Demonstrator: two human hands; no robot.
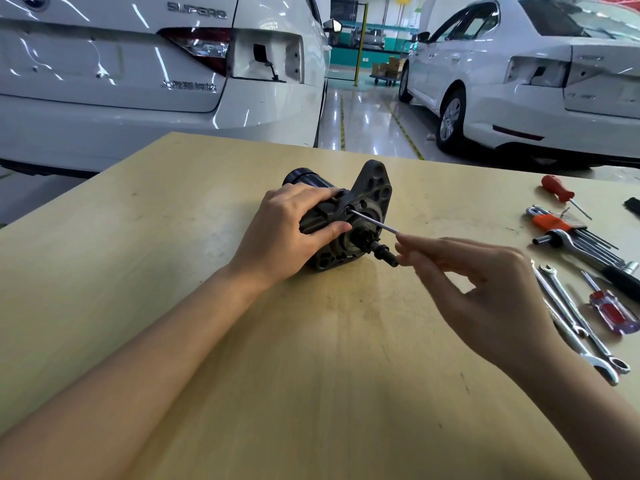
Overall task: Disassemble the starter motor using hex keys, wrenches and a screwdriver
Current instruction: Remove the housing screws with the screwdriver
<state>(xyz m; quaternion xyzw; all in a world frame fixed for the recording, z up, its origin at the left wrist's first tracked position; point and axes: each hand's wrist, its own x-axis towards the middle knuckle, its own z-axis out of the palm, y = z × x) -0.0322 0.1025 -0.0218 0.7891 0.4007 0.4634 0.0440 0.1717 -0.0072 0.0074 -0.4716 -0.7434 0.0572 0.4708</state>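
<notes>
**Starter motor: early disassembly stage, first fastener engaged**

The starter motor (341, 216) lies on its side on the counter (311, 358), in one piece as far as the view shows. No detached screws, covers or internal parts are visible on the counter, so disassembly is judged to be near its beginning; housing separation and removal of the remaining fasteners are still to be done.

Nearest the viewer, the right hand (485, 289) reaches in from the right. Its thumb and fingertips pinch the free end of a slim hex key (372, 221); the remaining fingers are loosely extended. The key runs up and to the left from the fingertips, and its tip is seated in a fastener recess on the mounting flange (372, 187).

Beyond it, the left hand (291, 233) grips the motor body from the left, fingers over the top and thumb against the face near the pinion shaft (382, 252), steadying the unit. The shaft points toward the right hand and ends just beside its fingertips.

Along the right edge of the counter lie two combination wrenches (581, 327), a red-handled screwdriver (611, 311), a hex key set (568, 228) and an orange-handled screwdriver (557, 188). Two white cars (138, 81) stand in the background.
</notes>
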